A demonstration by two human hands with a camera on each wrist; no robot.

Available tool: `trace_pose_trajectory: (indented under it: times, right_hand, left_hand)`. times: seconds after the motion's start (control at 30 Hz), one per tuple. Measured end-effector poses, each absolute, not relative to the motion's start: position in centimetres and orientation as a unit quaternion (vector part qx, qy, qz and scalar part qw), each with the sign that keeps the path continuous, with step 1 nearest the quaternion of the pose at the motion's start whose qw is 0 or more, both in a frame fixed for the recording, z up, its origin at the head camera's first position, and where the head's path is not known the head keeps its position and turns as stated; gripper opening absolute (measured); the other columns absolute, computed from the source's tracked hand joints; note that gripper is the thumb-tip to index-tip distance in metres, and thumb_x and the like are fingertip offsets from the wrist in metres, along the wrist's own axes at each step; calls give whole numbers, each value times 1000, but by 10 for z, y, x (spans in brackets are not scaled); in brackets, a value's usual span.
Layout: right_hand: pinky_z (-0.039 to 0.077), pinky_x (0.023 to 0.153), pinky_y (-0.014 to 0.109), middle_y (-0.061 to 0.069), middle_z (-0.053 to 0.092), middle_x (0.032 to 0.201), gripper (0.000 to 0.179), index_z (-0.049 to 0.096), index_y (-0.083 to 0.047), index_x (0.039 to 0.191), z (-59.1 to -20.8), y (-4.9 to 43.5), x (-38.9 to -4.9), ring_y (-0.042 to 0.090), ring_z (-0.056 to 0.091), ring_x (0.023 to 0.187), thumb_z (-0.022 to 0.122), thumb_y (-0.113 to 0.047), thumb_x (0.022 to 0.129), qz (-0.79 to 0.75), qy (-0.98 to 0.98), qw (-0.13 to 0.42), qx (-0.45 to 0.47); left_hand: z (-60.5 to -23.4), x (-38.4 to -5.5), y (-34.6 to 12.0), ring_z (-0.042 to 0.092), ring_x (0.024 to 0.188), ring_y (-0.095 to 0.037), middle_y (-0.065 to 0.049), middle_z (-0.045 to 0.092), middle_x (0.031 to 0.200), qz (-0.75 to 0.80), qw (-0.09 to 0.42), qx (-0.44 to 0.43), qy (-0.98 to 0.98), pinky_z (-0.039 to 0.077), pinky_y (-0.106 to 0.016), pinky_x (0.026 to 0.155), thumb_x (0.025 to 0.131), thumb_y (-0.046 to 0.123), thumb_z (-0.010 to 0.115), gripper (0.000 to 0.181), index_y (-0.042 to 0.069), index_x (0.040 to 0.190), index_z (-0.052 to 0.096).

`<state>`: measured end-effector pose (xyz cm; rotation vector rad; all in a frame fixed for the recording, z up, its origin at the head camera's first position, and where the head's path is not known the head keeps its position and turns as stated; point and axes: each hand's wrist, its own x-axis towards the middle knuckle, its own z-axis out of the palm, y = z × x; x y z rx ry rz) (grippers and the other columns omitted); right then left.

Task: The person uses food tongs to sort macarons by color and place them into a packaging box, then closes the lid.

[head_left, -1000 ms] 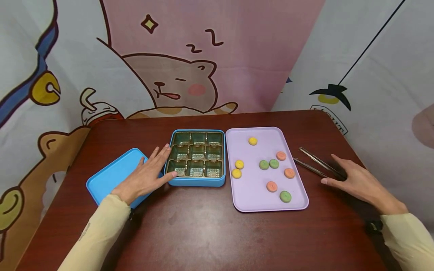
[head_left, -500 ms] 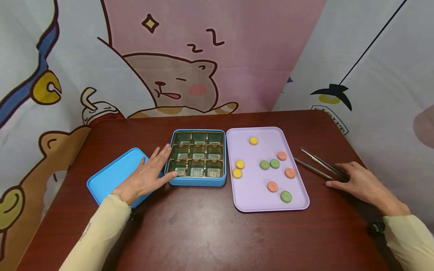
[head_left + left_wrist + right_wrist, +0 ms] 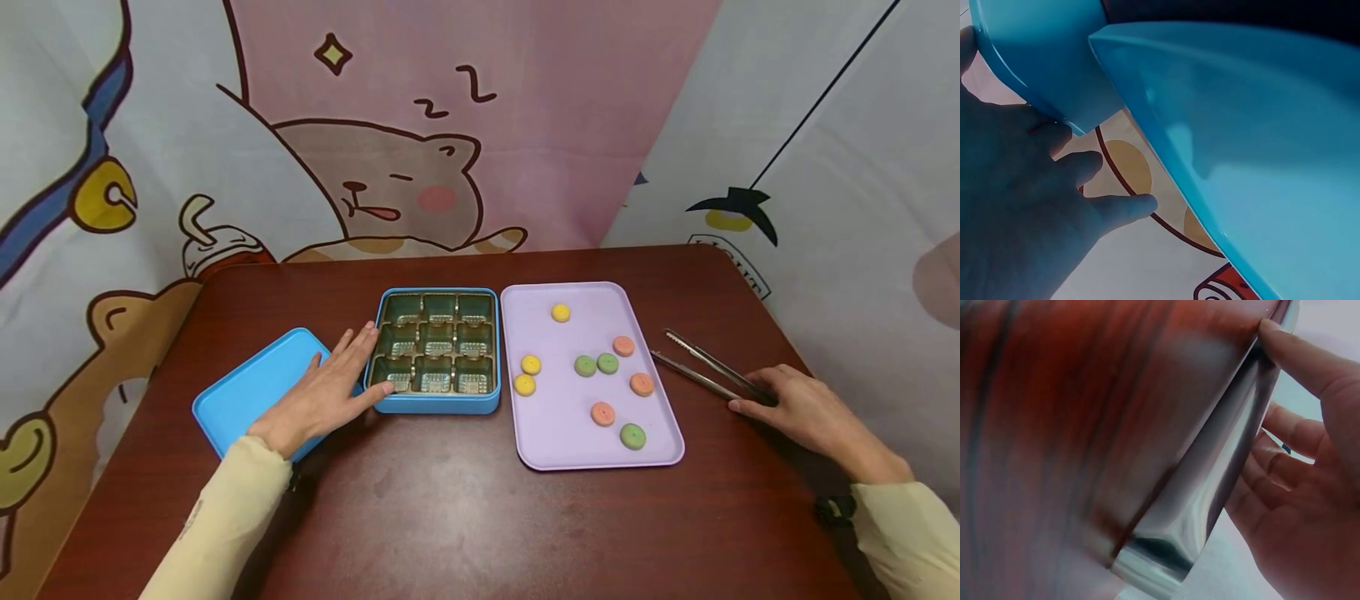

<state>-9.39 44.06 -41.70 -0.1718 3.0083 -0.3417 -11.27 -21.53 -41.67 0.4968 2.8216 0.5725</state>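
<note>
Reddish-brown wooden desk, lilac rectangular tray right of centre, blue square box at centre.
Left hand, fingers spread, touches the box's left side; right hand, fingers pinching silver metal tongs, centre right.

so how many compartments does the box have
9, in three rows of three: the far row, the middle row and the near row of the blue box. The left hand partly covers the near left compartment in the head view, but none is fully hidden.
</note>
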Motion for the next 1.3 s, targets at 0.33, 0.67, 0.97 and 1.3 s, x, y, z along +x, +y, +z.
trace_pose_trajectory:
  times: [0.33,0.67,0.97,1.3]
  right_hand:
    - [46,78,70,34,52,114,66,57,16,122,-415,438,-87,47,55,95,74,-41,96,-111,992,43,-43]
    - [44,79,70,32,49,119,67,47,12,133,-406,426,-78,47,52,98,70,-40,99,-145,989,6,-30]
    - [45,73,64,29,58,113,60,52,7,132,-390,398,-71,41,56,90,73,-37,97,-154,985,-54,-51]
    - [48,66,50,20,65,106,56,59,3,127,-380,368,-65,30,58,83,83,-34,90,-162,979,-89,-91]
  left_hand:
    - [-415,-109,-213,3,159,-39,-5,3,175,202,110,166,959,7,-77,115,100,69,49,97,14,168,9]
    - [-415,-108,-213,4,159,-39,-5,4,175,198,102,167,960,8,-78,115,99,71,48,98,13,168,9]
    - [-416,-106,-212,6,159,-39,-7,7,174,193,95,166,962,10,-78,114,99,71,49,98,12,168,11]
    - [-418,-106,-211,5,159,-38,-7,7,174,197,94,162,962,8,-77,115,99,70,50,98,12,168,11]
